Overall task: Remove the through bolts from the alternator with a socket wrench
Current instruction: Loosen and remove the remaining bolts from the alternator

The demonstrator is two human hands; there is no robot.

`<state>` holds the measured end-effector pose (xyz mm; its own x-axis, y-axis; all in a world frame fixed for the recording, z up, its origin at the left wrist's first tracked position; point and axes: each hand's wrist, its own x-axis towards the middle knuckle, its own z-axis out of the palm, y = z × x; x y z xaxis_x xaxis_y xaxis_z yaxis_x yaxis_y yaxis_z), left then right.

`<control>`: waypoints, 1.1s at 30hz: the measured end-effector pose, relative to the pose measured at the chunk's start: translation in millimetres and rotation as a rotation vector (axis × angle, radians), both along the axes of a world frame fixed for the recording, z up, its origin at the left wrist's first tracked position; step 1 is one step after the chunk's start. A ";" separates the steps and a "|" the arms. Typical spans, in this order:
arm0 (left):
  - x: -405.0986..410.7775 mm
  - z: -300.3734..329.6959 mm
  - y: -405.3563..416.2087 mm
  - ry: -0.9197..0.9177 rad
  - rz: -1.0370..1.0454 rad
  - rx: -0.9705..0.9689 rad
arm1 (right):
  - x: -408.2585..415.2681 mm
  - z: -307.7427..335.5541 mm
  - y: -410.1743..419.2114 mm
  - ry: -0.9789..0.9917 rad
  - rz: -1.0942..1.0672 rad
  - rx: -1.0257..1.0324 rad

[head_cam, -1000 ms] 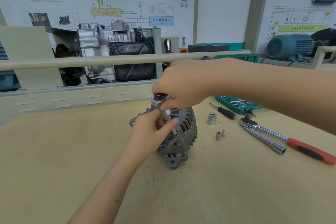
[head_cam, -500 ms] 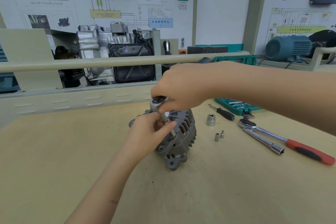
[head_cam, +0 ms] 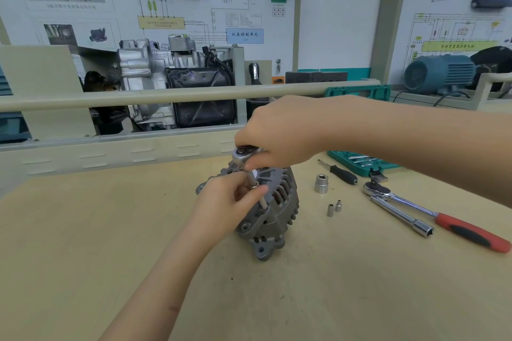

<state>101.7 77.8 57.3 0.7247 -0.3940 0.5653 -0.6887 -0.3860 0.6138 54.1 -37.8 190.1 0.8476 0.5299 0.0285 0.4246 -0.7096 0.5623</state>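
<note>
Grey alternator, red-black-handled ratchet

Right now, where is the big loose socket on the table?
In the head view, the big socket stands upright on the table, right of the alternator, just left of the black-handled screwdriver.

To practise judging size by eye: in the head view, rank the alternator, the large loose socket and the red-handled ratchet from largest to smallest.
1. Red-handled ratchet, the longest.
2. Alternator, bulkier, so the top two are debatable.
3. Large loose socket, clearly smallest.
</note>
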 end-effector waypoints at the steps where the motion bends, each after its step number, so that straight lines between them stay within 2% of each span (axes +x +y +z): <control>1: -0.6 -0.8 -1.4 -0.025 0.021 0.001 | 0.4 0.1 0.2 -0.028 -0.007 -0.017; 5: -1.5 -1.4 -4.6 -0.059 0.049 -0.010 | 1.3 -1.1 0.3 -0.056 0.001 -0.010; 13: 0.6 -1.7 -1.1 0.039 -0.057 -0.038 | -2.4 2.8 -3.1 0.096 0.009 0.073; 20: -1.4 -5.5 -6.7 -0.018 0.038 -0.045 | -1.5 -5.2 0.1 -0.118 -0.032 0.053; 26: -2.2 -0.4 -0.4 0.052 -0.038 -0.033 | -3.7 -4.8 -0.4 -0.091 -0.019 0.102; 33: -4.5 -3.0 -4.3 -0.040 0.049 -0.064 | -10.4 -0.9 1.5 -0.102 -0.034 0.061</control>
